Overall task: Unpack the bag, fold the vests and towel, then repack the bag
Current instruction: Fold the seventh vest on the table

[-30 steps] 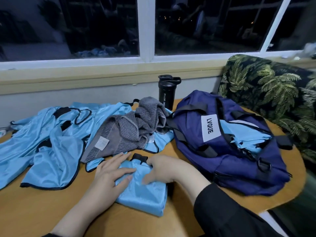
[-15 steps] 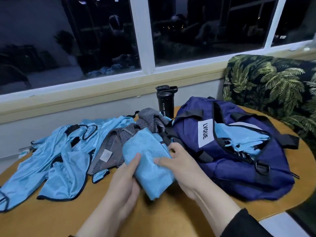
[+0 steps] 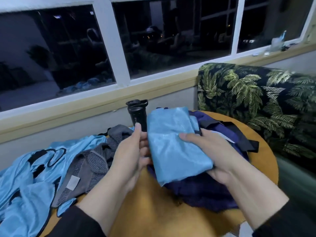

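You face a dark window (image 3: 82,53) at a wooden table (image 3: 150,211); your right hand (image 3: 212,156) grips a folded blue vest (image 3: 172,142) over the bag (image 3: 205,190), left hand (image 3: 130,158) relaxed, fingers straight.

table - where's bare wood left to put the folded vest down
Bare table shows only between the forearms, bordered by the grey towel left and navy bag right. The left side is crowded with loose vests.
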A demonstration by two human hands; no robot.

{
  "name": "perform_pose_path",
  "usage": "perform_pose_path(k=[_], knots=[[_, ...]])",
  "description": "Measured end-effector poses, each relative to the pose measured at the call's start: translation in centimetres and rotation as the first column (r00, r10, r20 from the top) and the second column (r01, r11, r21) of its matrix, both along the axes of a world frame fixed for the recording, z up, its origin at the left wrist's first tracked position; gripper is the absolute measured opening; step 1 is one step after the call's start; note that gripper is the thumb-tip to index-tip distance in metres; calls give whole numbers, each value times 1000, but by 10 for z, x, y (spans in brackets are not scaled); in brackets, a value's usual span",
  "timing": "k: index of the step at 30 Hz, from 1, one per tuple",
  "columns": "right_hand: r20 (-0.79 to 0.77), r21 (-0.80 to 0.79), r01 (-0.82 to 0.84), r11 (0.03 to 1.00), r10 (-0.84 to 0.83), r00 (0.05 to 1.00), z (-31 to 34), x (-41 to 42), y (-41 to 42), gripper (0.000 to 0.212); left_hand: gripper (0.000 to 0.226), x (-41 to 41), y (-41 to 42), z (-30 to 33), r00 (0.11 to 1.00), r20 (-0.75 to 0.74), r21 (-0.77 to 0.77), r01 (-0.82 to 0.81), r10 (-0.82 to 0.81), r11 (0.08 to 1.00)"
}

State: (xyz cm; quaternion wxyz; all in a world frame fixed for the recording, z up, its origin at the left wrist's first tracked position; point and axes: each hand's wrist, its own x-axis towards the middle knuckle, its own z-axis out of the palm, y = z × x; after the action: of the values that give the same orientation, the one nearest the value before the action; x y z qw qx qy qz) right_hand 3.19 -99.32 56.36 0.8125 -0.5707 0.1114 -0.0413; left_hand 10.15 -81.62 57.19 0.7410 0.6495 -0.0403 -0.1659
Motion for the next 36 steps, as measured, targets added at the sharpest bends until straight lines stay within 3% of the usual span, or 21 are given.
perform_pose_path(k=[2,3,4,5,7,8,9,11,14,16,23,29,32,34,36], knots=[[19,-69,133,989,-132,991,9,0,-37,20,48,19,-27,0,984,162,267,-120,78,956],[22,-101,198,975,-197,980,13,1,-54,20,45,27,-41,-2,959,283,447,-148,18,882],[22,-123,251,960,-250,968,16,1,-69,20,46,36,-53,-6,924,365,642,-161,-115,749],[20,-142,292,946,-292,956,18,1,-82,18,49,44,-66,-10,886,375,811,-170,-273,560],[7,-184,339,923,-343,939,17,2,-102,12,48,57,-86,-21,842,269,958,-184,-469,219],[-1,-194,353,915,-360,933,15,3,-109,10,41,61,-91,-25,833,207,978,-167,-513,123],[-5,-197,363,911,-371,929,12,6,-115,10,35,63,-93,-28,830,172,985,-145,-530,93],[-11,-192,376,906,-385,923,4,13,-122,12,27,69,-89,-30,836,243,966,-162,-491,203],[-52,-143,354,924,-364,930,-8,30,-120,17,30,72,-70,-22,833,503,792,-336,-232,511],[-111,-106,292,950,-304,946,-14,43,-112,16,36,65,-61,-18,808,569,707,-385,-152,594],[-214,-54,168,984,-175,961,-22,90,-73,19,40,50,-51,-25,714,681,644,-479,-163,596],[-355,-338,-123,933,-5,935,-34,113,-49,23,40,49,-53,-24,680,700,650,-481,-218,588],[-376,-327,-223,918,90,922,-32,113,-46,23,41,48,-55,-23,693,692,644,-463,-204,610],[-416,-425,-287,859,96,904,-31,113,-43,21,39,46,-55,-24,697,685,650,-453,-213,610],[-417,-637,-292,714,0,909,-28,116,-40,28,38,46,-55,-27,701,679,654,-444,-218,613]])
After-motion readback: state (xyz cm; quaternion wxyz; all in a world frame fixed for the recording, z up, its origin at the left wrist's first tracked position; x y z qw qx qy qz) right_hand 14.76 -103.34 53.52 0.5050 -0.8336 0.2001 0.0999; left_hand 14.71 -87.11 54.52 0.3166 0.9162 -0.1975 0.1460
